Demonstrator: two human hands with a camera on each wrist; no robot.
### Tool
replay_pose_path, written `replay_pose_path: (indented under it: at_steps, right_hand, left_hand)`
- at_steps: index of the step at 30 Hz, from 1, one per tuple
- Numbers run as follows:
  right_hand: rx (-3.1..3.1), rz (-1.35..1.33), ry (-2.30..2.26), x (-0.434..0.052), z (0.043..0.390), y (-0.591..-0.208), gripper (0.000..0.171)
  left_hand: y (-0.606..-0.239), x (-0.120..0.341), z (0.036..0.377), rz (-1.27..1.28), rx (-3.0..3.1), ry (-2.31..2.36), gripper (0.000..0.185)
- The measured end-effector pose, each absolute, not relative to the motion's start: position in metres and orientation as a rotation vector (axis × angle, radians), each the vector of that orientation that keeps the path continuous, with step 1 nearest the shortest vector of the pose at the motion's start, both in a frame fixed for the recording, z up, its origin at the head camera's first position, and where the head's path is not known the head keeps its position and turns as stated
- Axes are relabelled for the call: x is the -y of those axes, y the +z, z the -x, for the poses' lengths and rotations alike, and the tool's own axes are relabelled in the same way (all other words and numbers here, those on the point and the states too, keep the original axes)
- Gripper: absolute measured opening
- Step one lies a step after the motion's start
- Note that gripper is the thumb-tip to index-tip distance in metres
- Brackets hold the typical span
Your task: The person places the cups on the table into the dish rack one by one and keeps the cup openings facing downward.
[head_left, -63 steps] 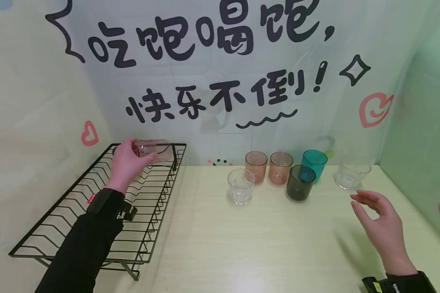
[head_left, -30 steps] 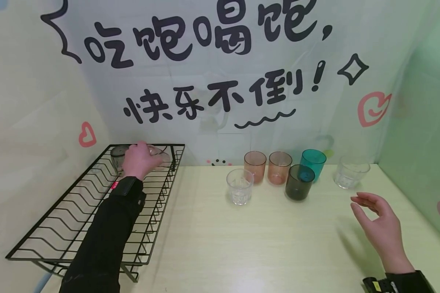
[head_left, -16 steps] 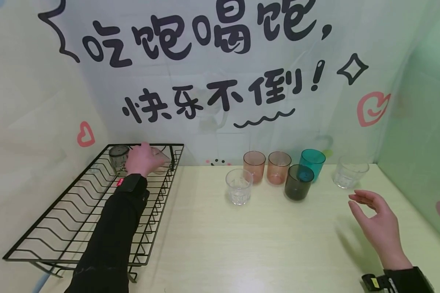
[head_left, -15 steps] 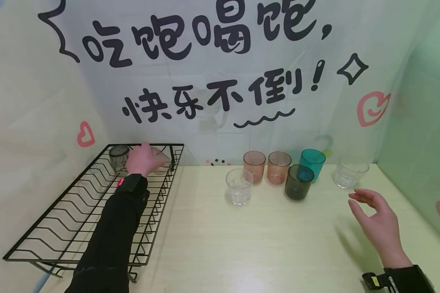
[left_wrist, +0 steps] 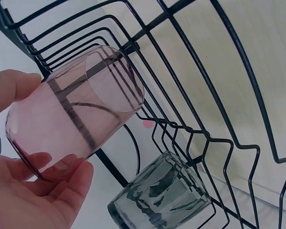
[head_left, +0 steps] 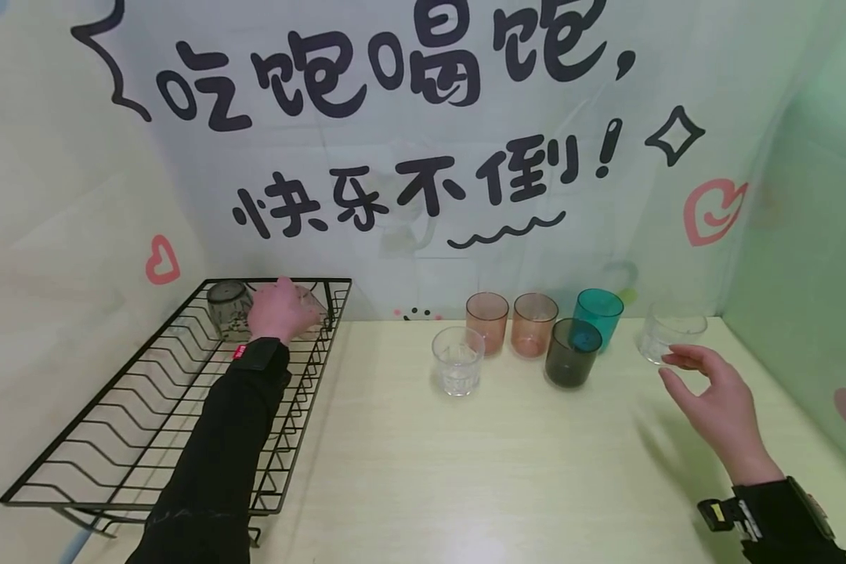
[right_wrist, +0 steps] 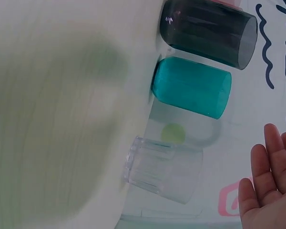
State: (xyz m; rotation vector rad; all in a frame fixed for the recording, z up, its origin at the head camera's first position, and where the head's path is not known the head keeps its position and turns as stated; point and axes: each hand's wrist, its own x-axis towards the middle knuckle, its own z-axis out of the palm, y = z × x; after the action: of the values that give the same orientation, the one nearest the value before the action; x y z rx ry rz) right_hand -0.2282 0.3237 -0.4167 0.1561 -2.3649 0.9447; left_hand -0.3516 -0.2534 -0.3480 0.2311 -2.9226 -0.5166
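My left hand [head_left: 280, 311] is at the back of the black wire dish rack [head_left: 49, 504]. In the left wrist view its thumb and fingers grip a clear pink glass [left_wrist: 62, 124] around one end. The glass lies on its side against the rack's wires; in the head view the hand covers most of it. A smoky grey glass [head_left: 229, 307] stands in the rack just left of that hand. My right hand [head_left: 715, 407] hovers over the table, thumb and fingers loosely curved with nothing between them. Nearest to it is a clear glass [head_left: 670, 333] by the right wall.
On the table stand two pinkish-orange glasses [head_left: 486, 325], a teal glass [head_left: 599, 319], a dark grey glass [head_left: 573, 354] and another clear glass [head_left: 458, 362]. A cloth backdrop [head_left: 395, 258] with large writing rises behind. A green panel [head_left: 804, 274] bounds the right side.
My left hand has moved slightly right and settled with the pink glass at the rack's back, uncovering the grey glass. My right hand has shifted a little up and left, toward the clear glass.
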Motion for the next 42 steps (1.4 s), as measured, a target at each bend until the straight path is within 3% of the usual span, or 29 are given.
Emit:
replay_pose_path:
  at_steps: [42]
  right_hand:
    - [2.378, -0.195, 0.905, -0.317, 0.229, -0.428, 0.038]
  left_hand:
    - [-0.358, 0.247, 0.368, -0.165, 2.843, -0.621, 0.06]
